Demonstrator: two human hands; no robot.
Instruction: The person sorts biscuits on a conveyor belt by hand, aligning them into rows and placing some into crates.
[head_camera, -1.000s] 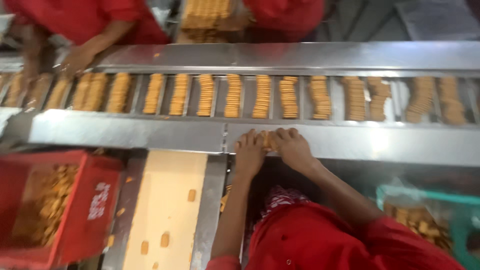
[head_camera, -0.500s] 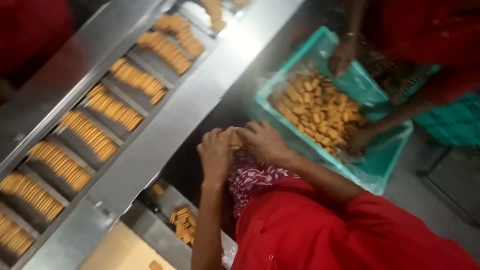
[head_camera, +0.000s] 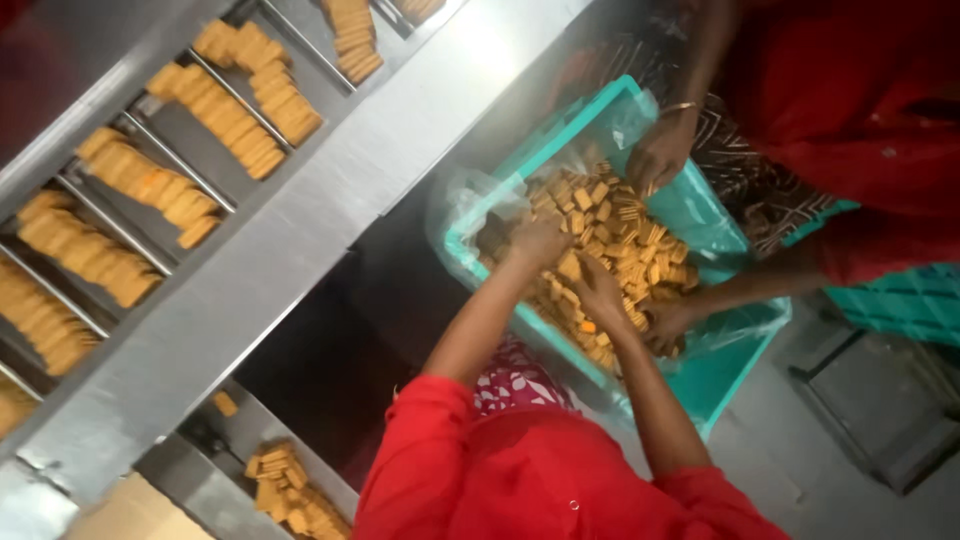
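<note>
A teal plastic crate (head_camera: 470, 255) lined with clear film holds a heap of square golden biscuits (head_camera: 640, 250). Both my arms in red sleeves reach into it. My left hand (head_camera: 535, 242) is over the near-left part of the heap with its fingers curled down. My right hand (head_camera: 598, 288) lies on the biscuits just beside it, with a biscuit showing between the two hands. Whether either hand still grips biscuits is hidden by the backs of the hands.
Another person in red has one hand (head_camera: 658, 152) at the crate's far side and one hand (head_camera: 668, 328) in the biscuits near mine. A steel conveyor (head_camera: 300, 230) with rows of biscuits (head_camera: 255, 100) runs at left. Loose biscuits (head_camera: 285, 490) lie on a lower tray.
My view swung from the conveyor to the teal crate. My two hands, which held a stack of biscuits together at the conveyor's edge, have moved right and down into the crate.
</note>
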